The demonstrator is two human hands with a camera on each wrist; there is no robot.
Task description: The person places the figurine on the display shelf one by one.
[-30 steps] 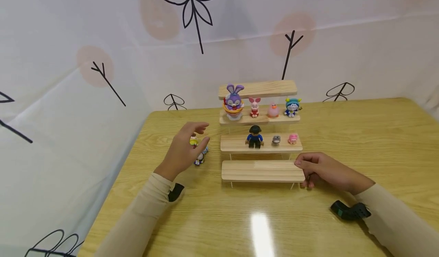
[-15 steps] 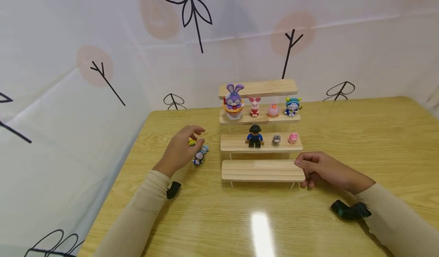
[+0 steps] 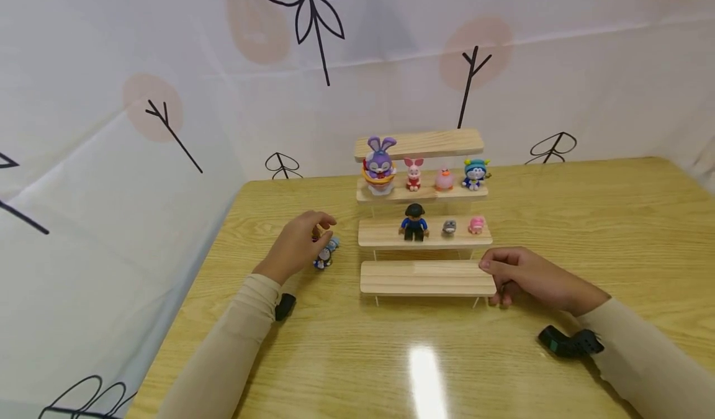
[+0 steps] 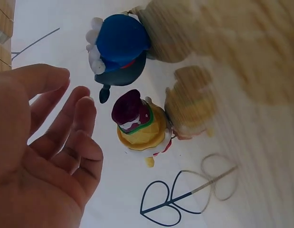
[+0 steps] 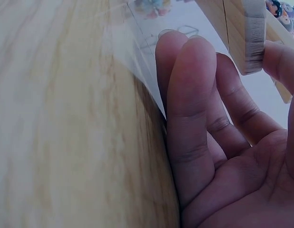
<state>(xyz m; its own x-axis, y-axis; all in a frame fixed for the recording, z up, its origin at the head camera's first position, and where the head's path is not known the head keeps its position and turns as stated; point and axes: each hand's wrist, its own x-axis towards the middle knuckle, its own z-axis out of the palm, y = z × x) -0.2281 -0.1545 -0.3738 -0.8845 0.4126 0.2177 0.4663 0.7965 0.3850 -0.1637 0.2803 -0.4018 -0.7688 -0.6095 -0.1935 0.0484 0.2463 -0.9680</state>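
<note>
My left hand (image 3: 298, 242) hovers at the left over a small group of figurines, fingers loosely bent and holding nothing. In the left wrist view, a yellow figurine with a purple hat (image 4: 143, 123) stands just beyond the fingertips, apart from them. Beside it is a blue-topped figurine (image 4: 122, 45). The head view shows a dark blue and white figurine (image 3: 323, 257) under the hand; the yellow one is mostly hidden there. My right hand (image 3: 530, 279) pinches the right end of the lowest step of a wooden display shelf (image 3: 427, 279) between thumb and finger.
Upper steps bear a purple rabbit (image 3: 380, 166), a piglet (image 3: 413, 175), a pink duck (image 3: 444, 180), a blue-hatted figurine (image 3: 475, 175), a blue-shirted toy person (image 3: 414, 223), a small grey figurine (image 3: 449, 226) and a small pink figurine (image 3: 476, 225). A patterned cloth (image 3: 391, 65) hangs behind the table (image 3: 335, 357).
My left hand has come down and slightly nearer among the figurines, with its fingers drawn a little over the yellow one. The right hand stays at the shelf's end.
</note>
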